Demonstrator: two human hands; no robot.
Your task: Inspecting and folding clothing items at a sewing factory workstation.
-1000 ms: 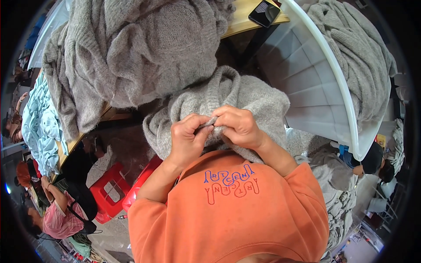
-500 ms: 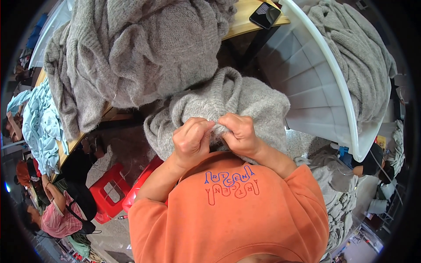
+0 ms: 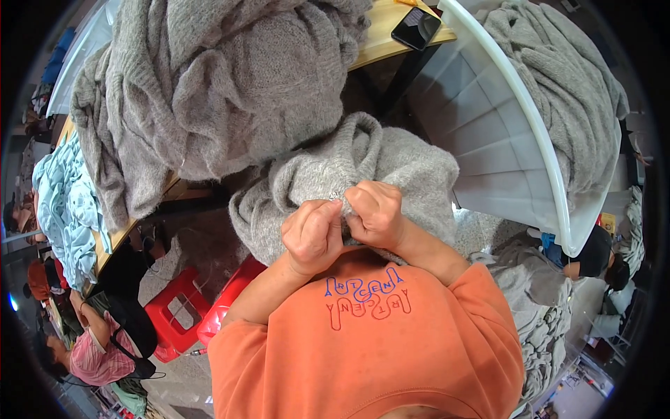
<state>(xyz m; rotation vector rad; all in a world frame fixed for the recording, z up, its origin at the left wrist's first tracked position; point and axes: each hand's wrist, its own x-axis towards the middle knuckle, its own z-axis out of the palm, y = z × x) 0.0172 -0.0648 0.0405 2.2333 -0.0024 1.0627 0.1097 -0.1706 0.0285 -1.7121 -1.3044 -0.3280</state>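
A grey knitted garment lies bunched in front of my chest, its thick ribbed edge looped up in the middle. Both hands are closed on the part nearest me, thumbs and fingers pinched close together. My left hand grips the knit on the left, and my right hand grips it just beside. Between the fingertips a small bit of the knit shows; whether a thread or a tool is in there is too small to tell.
A large heap of grey knitwear covers the wooden table, with a black phone at its corner. To the right stands a white plastic bin with more knitwear. Light blue garments, red stools and a co-worker in pink are leftward.
My left hand has come slightly lower and turned its knuckles more upward. The right hand has shifted a little left. Both still pinch the grey knit.
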